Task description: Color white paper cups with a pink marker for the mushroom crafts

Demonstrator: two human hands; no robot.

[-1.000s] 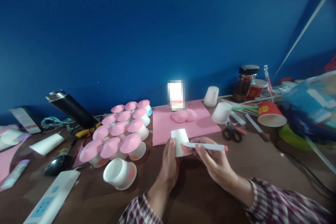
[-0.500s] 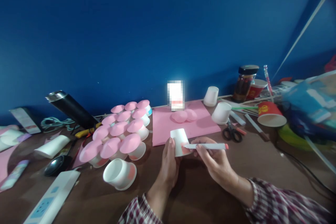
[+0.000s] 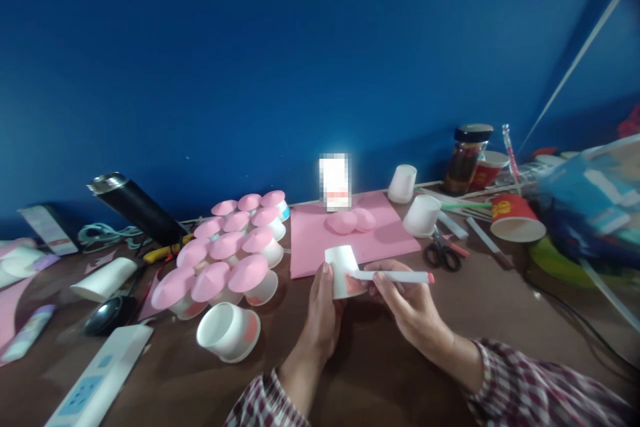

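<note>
My left hand grips a small upturned white cup near the middle of the worktop; my right hand pinches a marker, its tip on the cup's side, where a pink patch is partly coloured. Left of it stand pink-capped cups, seemingly finished, while plain cups wait farther right
</note>
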